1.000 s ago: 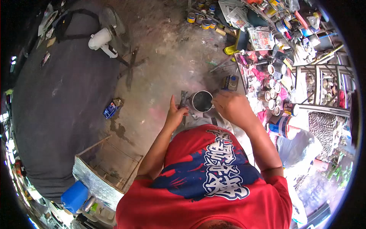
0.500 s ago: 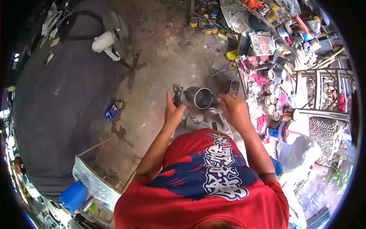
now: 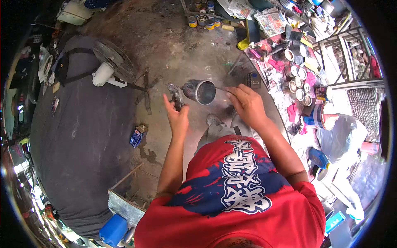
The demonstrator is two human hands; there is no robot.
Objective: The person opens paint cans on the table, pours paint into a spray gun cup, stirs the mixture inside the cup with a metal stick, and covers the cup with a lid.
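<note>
From the head camera, the left hand (image 3: pixel 177 117) has its fingers wrapped around the handle of a spray gun (image 3: pixel 175 96), held up over the concrete floor (image 3: pixel 182 45), and the gun's metal cup (image 3: pixel 199 91) sits open-topped and tilted toward the person. The right hand (image 3: pixel 247 105) has its fingers pinched on a thin stick (image 3: pixel 221 88) that reaches to the cup's rim. With the cup leaning and uncovered, a hard poke or a slack left grip could likely slop its contents onto the red shirt (image 3: pixel 231 198) or the floor.
</note>
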